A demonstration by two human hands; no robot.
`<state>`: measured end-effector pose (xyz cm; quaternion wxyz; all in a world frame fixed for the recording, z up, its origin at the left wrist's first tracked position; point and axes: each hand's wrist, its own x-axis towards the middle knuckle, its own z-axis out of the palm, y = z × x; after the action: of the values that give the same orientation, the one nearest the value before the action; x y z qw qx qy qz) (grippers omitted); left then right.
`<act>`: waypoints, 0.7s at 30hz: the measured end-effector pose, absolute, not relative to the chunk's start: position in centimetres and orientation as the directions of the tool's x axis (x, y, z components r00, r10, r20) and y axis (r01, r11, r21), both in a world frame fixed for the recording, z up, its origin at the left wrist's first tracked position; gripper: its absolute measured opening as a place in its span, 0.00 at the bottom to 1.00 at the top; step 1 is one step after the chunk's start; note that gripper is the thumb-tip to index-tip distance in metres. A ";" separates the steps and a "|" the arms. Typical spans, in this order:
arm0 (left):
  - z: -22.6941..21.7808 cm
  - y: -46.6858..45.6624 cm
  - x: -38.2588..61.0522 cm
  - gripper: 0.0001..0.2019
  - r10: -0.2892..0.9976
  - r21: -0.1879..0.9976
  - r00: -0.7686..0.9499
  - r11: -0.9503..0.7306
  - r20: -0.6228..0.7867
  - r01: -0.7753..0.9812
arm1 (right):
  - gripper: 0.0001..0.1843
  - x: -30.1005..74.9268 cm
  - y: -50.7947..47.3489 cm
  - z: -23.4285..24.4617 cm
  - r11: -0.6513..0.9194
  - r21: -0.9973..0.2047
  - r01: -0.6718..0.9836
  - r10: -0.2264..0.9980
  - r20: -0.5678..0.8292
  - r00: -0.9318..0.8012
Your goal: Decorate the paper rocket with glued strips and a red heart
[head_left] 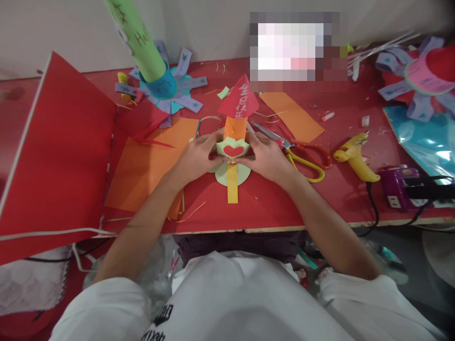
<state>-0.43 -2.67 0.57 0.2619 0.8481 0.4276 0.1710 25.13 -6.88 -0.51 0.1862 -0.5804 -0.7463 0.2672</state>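
Steadying the paper rocket [235, 129] from both sides, the left hand [197, 157] and right hand [266, 158] pinch its pale green collar near the counter [270, 203] edge, keeping it upright. Farther right lie scissors [302, 152] and a glue gun [355, 156], within reach.

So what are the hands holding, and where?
Both hands, left hand and right hand, pinch the pale green paper collar around the orange paper rocket, one on each side.

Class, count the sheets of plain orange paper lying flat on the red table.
2: one large orange sheet left of the hands, one smaller orange sheet behind the scissors. Others may be hidden.
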 end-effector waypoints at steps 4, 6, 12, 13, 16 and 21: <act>1.1 -2.8 -0.3 0.37 0.823 0.594 0.568 -0.466 0.018 0.656 | 0.49 25.1 -6.9 0.0 0.141 -0.629 0.765 0.963 -0.091 -0.252; 1.4 -2.9 -0.1 0.39 0.851 0.597 0.526 -0.420 -0.004 0.684 | 0.48 25.0 -6.9 0.3 0.120 -0.653 0.748 0.962 -0.110 -0.250; 2.0 -3.2 0.3 0.42 0.880 0.685 0.454 -0.418 0.140 0.597 | 0.50 24.4 -6.6 0.8 0.099 -0.792 0.602 0.991 0.024 -0.131; 2.0 -3.2 0.4 0.42 0.886 0.681 0.432 -0.423 0.171 0.597 | 0.49 24.3 -6.5 1.0 0.082 -0.809 0.582 0.994 0.026 -0.105; 2.4 -3.3 0.8 0.42 0.922 0.678 0.350 -0.364 0.166 0.639 | 0.46 23.8 -6.3 1.2 0.047 -0.840 0.541 0.998 0.023 -0.051; 2.8 -3.1 1.4 0.41 0.953 0.628 0.279 -0.148 -0.115 0.764 | 0.43 23.3 -5.5 0.7 -0.009 -0.854 0.520 0.997 -0.047 -0.061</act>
<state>1.38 -3.14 2.75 0.3009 0.7409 0.5794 0.1575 23.26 -5.53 0.65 0.3211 -0.6052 -0.6265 0.3716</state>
